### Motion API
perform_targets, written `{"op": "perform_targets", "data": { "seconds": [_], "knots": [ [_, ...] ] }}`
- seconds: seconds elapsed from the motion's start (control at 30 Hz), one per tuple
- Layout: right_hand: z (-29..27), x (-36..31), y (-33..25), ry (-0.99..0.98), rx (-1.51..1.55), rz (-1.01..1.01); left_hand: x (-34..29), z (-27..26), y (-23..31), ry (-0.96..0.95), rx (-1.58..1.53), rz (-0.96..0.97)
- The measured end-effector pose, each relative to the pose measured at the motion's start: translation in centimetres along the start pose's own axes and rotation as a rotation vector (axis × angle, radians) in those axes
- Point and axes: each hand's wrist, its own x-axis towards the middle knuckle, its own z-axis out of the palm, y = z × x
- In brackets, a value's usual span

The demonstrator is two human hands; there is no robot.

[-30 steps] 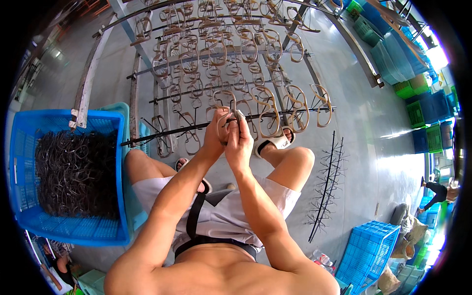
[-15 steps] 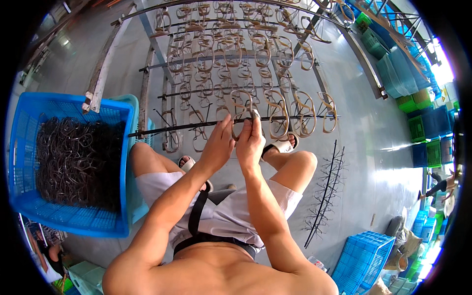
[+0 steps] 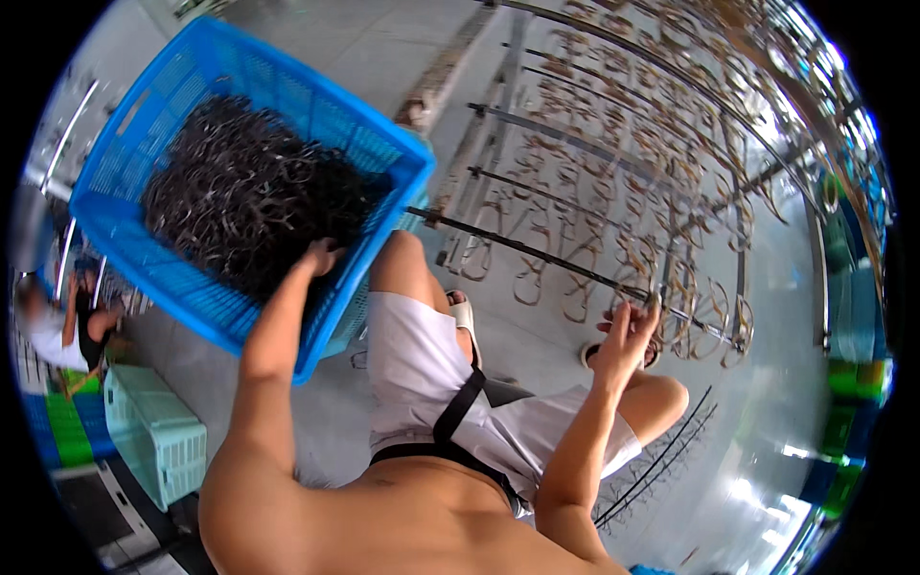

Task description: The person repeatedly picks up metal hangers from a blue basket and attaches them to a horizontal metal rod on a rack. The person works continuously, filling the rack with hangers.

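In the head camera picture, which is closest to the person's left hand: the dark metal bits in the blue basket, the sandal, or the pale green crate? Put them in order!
From the left hand:
1. Dark metal bits, right under the hand, inside the blue basket.
2. Sandal, to the right, by the knee.
3. Pale green crate, lower left on the floor.

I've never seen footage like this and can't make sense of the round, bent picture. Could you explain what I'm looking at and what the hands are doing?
The picture comes from a wide fisheye camera worn on a person's head, looking down, so straight edges curve. The bare arms entering from below are the wearer's own; the person sits on a grey floor. The left hand reaches into a blue plastic crate full of dark curved wire pieces. The right hand is raised at a thin dark metal rod strung with hanging wire hooks; whether it grips something I cannot tell. More rods of hooks fill the metal rack behind. Spare rods lie on the floor.
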Motion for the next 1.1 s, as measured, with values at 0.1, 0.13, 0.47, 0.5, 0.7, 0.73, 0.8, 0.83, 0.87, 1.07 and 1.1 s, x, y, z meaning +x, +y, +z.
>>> {"op": "perform_targets", "data": {
  "seconds": [0.1, 0.13, 0.47, 0.5, 0.7, 0.73, 0.8, 0.83, 0.87, 1.07, 1.1],
  "knots": [
    [-0.9, -1.8, -2.1, 0.088, -0.791, -0.267, 1.2, 3.4, 1.4, 0.140, -0.144, -0.062],
    [-0.2, -2.9, -3.4, 0.177, -0.940, -0.433, 1.5, 3.6, 1.5, 0.170, -0.125, -0.047],
    [12.0, -8.5, -4.7, -0.849, -0.156, -0.134, -1.4, -2.3, 6.2, 0.413, -0.092, 0.304],
    [13.6, -8.8, -4.0, -0.939, -0.065, 0.052, -3.4, -3.8, 7.4, 0.451, -0.192, 0.361],
    [17.6, -10.7, -5.6, -0.822, 0.543, 0.757, -19.7, -5.1, 17.7, 0.503, -0.216, 0.930],
    [17.1, -11.0, -5.0, -0.798, 0.489, 0.684, -20.6, -4.2, 18.1, 0.494, -0.245, 0.966],
    [15.7, -10.7, -4.0, -0.718, 0.395, 0.466, -19.7, -4.6, 17.8, 0.395, -0.395, 1.091],
    [14.7, -10.0, -4.0, -0.635, 0.379, 0.433, -17.8, -3.9, 16.8, 0.423, -0.504, 1.041],
    [13.6, -9.5, -4.4, -0.544, 0.357, 0.402, -15.4, -3.4, 15.5, 0.439, -0.616, 0.989],
    [7.5, -4.3, -4.2, 0.037, 0.079, -0.149, 2.2, 1.1, 5.1, 0.556, 0.030, -0.098],
    [7.1, -3.6, -3.9, 0.075, 0.063, -0.086, 3.4, 1.8, 3.3, 0.506, 0.051, -0.083]
  ]
}}
